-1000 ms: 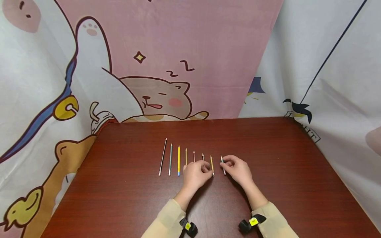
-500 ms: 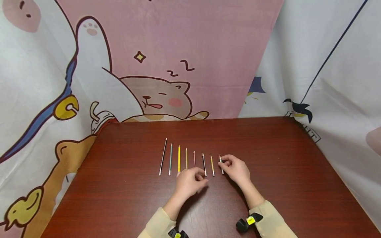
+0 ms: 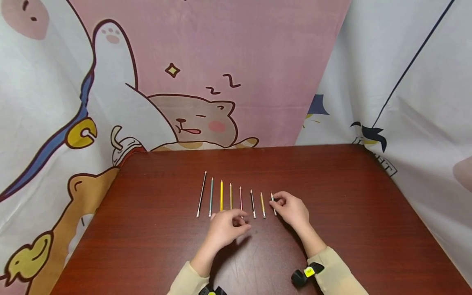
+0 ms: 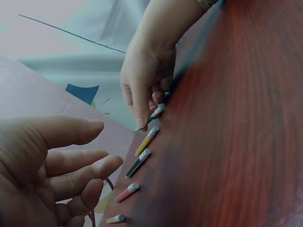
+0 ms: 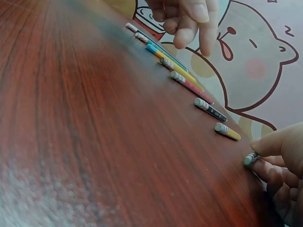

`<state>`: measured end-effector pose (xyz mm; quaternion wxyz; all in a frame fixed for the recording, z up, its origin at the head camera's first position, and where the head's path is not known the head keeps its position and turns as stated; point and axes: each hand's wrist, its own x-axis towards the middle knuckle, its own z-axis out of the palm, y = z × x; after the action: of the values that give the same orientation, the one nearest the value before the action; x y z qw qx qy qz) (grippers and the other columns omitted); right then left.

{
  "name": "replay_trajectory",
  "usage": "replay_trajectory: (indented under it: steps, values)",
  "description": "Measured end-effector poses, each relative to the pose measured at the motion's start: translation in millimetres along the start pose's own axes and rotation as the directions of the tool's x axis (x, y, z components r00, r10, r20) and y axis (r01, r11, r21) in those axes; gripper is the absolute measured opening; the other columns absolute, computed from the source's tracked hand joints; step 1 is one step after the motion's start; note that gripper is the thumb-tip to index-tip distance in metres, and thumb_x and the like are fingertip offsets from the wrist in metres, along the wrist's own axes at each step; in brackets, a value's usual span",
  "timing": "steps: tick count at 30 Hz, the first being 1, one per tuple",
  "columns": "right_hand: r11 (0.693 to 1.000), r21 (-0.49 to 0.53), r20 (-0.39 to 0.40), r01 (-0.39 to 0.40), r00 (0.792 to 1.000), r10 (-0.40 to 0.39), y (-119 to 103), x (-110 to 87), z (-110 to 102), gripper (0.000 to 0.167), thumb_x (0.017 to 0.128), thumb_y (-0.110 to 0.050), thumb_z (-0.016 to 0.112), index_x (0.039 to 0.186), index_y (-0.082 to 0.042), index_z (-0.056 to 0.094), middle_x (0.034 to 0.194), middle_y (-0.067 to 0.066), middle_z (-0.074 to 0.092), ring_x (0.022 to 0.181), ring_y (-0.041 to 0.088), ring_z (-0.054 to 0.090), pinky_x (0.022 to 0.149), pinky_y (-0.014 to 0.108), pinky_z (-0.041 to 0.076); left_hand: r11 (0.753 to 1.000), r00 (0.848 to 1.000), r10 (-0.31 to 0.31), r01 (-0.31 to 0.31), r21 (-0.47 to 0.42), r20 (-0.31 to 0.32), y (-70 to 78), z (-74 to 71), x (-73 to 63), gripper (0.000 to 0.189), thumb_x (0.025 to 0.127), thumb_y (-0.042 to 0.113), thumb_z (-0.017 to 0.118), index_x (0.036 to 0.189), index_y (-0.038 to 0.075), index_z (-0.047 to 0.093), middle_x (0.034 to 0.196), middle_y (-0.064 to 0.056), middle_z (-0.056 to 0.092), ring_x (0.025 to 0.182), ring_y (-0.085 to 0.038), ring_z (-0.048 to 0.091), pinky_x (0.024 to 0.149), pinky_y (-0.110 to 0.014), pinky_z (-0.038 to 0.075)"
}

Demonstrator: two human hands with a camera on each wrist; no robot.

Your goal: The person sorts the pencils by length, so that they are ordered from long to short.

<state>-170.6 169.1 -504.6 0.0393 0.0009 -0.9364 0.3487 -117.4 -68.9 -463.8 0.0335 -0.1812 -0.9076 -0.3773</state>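
Observation:
Several pencils lie side by side on the table in the head view, getting shorter from left to right. My right hand (image 3: 293, 209) pinches the shortest pencil (image 3: 273, 206) between thumb and fingers at the row's right end; in the right wrist view its eraser end (image 5: 250, 160) pokes out. Just left of it is a short yellow pencil (image 3: 263, 205), then a short black pencil (image 3: 253, 203). My left hand (image 3: 223, 228) hovers over the near ends of the middle pencils, holding nothing, fingers loosely bent. It partly covers the red pencil (image 3: 241, 196), the gold pencil (image 3: 231, 195) and the long yellow pencil (image 3: 221, 193).
A long black pencil (image 3: 201, 196) and a teal pencil (image 3: 211, 196) form the row's left end. The brown wooden table (image 3: 343, 213) reaches back to a cartoon-print cloth (image 3: 265, 73). Dark wrist cameras sit on both sleeves.
My left hand has moved away left and toward the near edge, uncovering the short black and short yellow pencils. My right hand has shifted the shortest pencil slightly left, closer to the row.

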Motion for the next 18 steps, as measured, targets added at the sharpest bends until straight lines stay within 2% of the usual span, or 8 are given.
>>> replay_trajectory:
  steps: [5, 11, 18]
  values:
    - [1.0, -0.008, -0.009, 0.008, 1.0, -0.008, -0.7, -0.2, 1.4, 0.023, 0.086, -0.03, 0.076, 0.102, -0.013, 0.072, 0.068, -0.011, 0.061, 0.058, 0.007, 0.053, 0.055, 0.032, 0.041, 1.0, 1.0, 0.001, -0.001, -0.022, -0.005, -5.9, -4.3, -2.3, 0.024, 0.078, 0.021, 0.081, 0.099, 0.011, 0.075, 0.076, 0.013, 0.071, 0.072, -0.007, 0.067, 0.077, -0.04, 0.035]
    - [0.998, -0.049, -0.025, 0.034, 0.999, -0.035, -1.8, 0.5, 2.6, 0.023, 0.085, -0.028, 0.077, 0.103, -0.014, 0.073, 0.066, -0.011, 0.058, 0.056, 0.008, 0.052, 0.052, 0.032, 0.041, 0.999, 1.0, -0.025, 0.024, -0.039, -0.015, -12.1, -10.1, -3.1, 0.022, 0.079, 0.02, 0.081, 0.099, 0.011, 0.075, 0.077, 0.013, 0.071, 0.074, -0.006, 0.068, 0.078, -0.041, 0.035]
    - [0.997, -0.055, -0.029, 0.055, 0.998, -0.057, -0.6, -0.1, 2.9, 0.023, 0.085, -0.026, 0.078, 0.102, -0.013, 0.073, 0.065, -0.01, 0.057, 0.055, 0.008, 0.05, 0.052, 0.032, 0.04, 0.999, 0.999, -0.038, 0.038, -0.008, -0.037, -17.6, -15.7, -4.3, 0.024, 0.079, 0.022, 0.08, 0.1, 0.012, 0.076, 0.077, 0.015, 0.07, 0.073, -0.006, 0.067, 0.075, -0.04, 0.035]
